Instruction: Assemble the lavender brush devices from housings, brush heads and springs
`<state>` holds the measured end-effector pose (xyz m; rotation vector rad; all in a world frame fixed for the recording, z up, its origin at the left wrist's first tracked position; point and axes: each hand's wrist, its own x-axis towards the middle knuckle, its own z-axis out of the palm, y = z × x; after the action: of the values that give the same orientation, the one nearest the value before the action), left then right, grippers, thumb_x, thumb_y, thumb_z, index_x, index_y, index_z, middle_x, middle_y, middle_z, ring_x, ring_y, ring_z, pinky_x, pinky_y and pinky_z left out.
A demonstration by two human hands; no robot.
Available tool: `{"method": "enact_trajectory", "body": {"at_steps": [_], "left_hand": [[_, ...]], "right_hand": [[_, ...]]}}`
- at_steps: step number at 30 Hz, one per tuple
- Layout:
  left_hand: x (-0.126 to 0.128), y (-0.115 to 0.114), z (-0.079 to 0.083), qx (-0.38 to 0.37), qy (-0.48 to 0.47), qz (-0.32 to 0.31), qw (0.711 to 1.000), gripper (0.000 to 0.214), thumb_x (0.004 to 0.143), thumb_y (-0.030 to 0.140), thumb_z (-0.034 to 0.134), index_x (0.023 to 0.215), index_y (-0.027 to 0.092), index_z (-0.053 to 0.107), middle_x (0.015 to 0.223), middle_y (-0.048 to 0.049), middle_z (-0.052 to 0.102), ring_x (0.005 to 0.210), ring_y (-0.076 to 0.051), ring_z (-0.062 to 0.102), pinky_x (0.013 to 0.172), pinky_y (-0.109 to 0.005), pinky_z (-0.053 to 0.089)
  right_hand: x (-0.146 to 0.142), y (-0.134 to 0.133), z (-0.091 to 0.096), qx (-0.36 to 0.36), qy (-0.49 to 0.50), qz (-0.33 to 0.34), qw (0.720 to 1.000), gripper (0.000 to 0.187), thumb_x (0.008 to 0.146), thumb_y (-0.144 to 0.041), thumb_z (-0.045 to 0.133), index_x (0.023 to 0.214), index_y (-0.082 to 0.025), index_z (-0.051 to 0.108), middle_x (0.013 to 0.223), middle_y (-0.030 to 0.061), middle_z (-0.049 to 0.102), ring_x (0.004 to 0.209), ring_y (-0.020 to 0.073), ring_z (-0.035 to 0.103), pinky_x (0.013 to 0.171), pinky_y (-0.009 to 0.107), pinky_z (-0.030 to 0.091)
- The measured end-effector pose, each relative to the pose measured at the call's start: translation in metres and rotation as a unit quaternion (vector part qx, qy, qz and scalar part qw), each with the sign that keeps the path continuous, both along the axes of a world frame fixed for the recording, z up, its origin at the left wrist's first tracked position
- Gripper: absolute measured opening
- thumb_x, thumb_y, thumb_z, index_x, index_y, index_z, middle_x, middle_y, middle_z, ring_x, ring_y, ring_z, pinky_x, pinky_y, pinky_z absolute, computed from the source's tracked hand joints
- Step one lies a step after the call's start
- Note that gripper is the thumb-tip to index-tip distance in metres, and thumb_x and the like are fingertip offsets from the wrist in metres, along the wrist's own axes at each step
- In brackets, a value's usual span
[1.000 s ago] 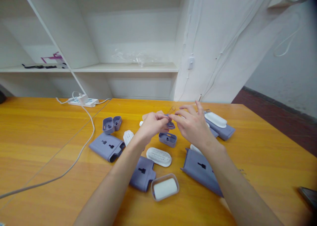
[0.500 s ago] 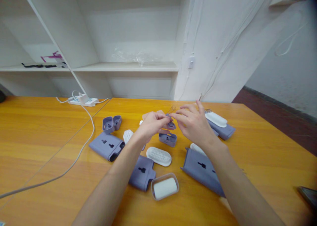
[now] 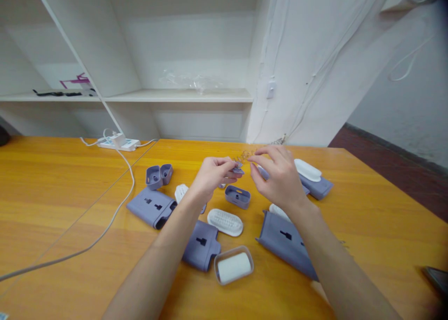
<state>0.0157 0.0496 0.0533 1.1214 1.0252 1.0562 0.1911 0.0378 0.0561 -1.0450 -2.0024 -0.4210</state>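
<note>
My left hand (image 3: 210,175) is closed in a pinch on a small purple plastic piece (image 3: 238,170) above the middle of the orange table (image 3: 52,194). My right hand (image 3: 278,177) pinches a thin wire spring (image 3: 248,155) just right of that piece, its fingers curled. Below the hands lie a small purple tray (image 3: 237,196) and a white brush insert (image 3: 225,222).
Purple housings lie at the left (image 3: 151,207), front centre (image 3: 202,245) and right (image 3: 285,243). A clear-rimmed white pad (image 3: 234,265) sits near me. A purple double cup (image 3: 158,175), a white-topped purple unit (image 3: 312,177), a power strip (image 3: 118,144) with its cable (image 3: 105,226), and white shelves (image 3: 182,95) lie beyond.
Both hands have risen slightly and drawn a little apart. My right hand's fingers, spread before, have curled in around the spring.
</note>
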Motion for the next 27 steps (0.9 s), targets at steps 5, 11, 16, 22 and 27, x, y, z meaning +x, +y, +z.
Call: {"method": "enact_trajectory", "body": {"at_steps": [5, 11, 16, 22, 27], "left_hand": [[-0.001, 0.001, 0.002, 0.028, -0.022, 0.01, 0.999, 0.023, 0.08, 0.027, 0.066, 0.09, 0.006, 0.071, 0.09, -0.0151, 0.073, 0.081, -0.02, 0.071, 0.081, -0.035, 0.057], [0.004, -0.002, 0.003, 0.073, 0.052, -0.039, 0.995, 0.017, 0.08, 0.023, 0.065, 0.085, 0.009, 0.074, 0.085, -0.0099, 0.071, 0.078, -0.015, 0.067, 0.076, -0.031, 0.057], [0.007, 0.0, -0.003, 0.103, 0.102, -0.054, 0.988, 0.017, 0.08, 0.017, 0.063, 0.091, 0.01, 0.075, 0.088, -0.0091, 0.071, 0.078, -0.014, 0.066, 0.075, -0.028, 0.056], [0.008, 0.001, -0.004, 0.096, 0.12, -0.022, 0.988, 0.017, 0.081, 0.015, 0.062, 0.091, 0.009, 0.074, 0.087, -0.0093, 0.073, 0.074, -0.014, 0.067, 0.07, -0.025, 0.056], [0.008, 0.005, -0.007, 0.082, 0.101, 0.011, 0.991, 0.01, 0.082, 0.014, 0.061, 0.083, 0.011, 0.071, 0.08, -0.0082, 0.073, 0.07, -0.015, 0.069, 0.067, -0.027, 0.057]], "right_hand": [[-0.006, 0.0, 0.003, -0.208, 0.241, -0.022, 0.948, 0.027, 0.086, -0.039, 0.059, 0.082, -0.015, 0.07, 0.072, 0.007, 0.068, 0.065, 0.0186, 0.061, 0.064, 0.033, 0.049], [-0.007, 0.008, 0.0, -0.416, 0.393, 0.057, 0.818, 0.042, 0.075, -0.052, 0.069, 0.094, -0.015, 0.069, 0.074, 0.006, 0.07, 0.063, 0.0178, 0.062, 0.049, 0.027, 0.044], [-0.002, 0.008, -0.002, -0.437, 0.45, 0.088, 0.774, 0.027, 0.073, -0.043, 0.072, 0.08, -0.017, 0.069, 0.077, 0.005, 0.07, 0.071, 0.0177, 0.065, 0.055, 0.026, 0.047], [0.002, 0.008, -0.001, -0.455, 0.511, 0.1, 0.722, 0.026, 0.069, -0.041, 0.076, 0.079, -0.017, 0.069, 0.083, 0.0047, 0.069, 0.073, 0.0162, 0.063, 0.058, 0.026, 0.049], [0.0, 0.007, 0.0, -0.468, 0.513, 0.14, 0.706, 0.025, 0.066, -0.032, 0.078, 0.086, -0.018, 0.072, 0.083, 0.004, 0.069, 0.078, 0.0178, 0.064, 0.065, 0.031, 0.054]]}}
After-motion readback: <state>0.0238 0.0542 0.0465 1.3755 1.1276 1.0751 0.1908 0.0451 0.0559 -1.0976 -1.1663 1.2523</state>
